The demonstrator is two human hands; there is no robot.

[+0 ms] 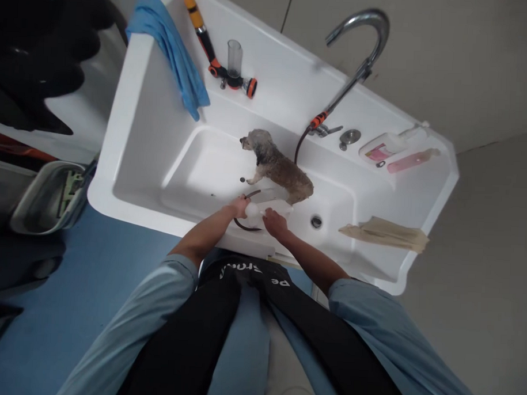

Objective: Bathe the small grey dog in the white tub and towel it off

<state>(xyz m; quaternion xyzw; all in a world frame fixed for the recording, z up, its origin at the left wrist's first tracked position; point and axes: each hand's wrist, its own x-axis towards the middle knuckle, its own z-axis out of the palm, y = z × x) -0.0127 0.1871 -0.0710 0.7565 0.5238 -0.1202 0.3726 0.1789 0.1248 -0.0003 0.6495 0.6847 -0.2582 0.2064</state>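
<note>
hands closed on white bottle (pixel 269 209), left hand (pixel 238 207), right hand (pixel 274 224), beside wet grey dog (pixel 278 165)

dog (pixel 278 165) in tub (pixel 152 159), drain (pixel 316 222) right, faucet (pixel 359 57) behind

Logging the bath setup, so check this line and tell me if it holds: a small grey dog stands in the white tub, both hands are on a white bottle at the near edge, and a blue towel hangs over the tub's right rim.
One detail is off. The head view shows the blue towel draped over the left rim of the tub; the cloth on the right rim is beige. The dog does stand in the tub, and the left hand and right hand hold the white bottle.
</note>
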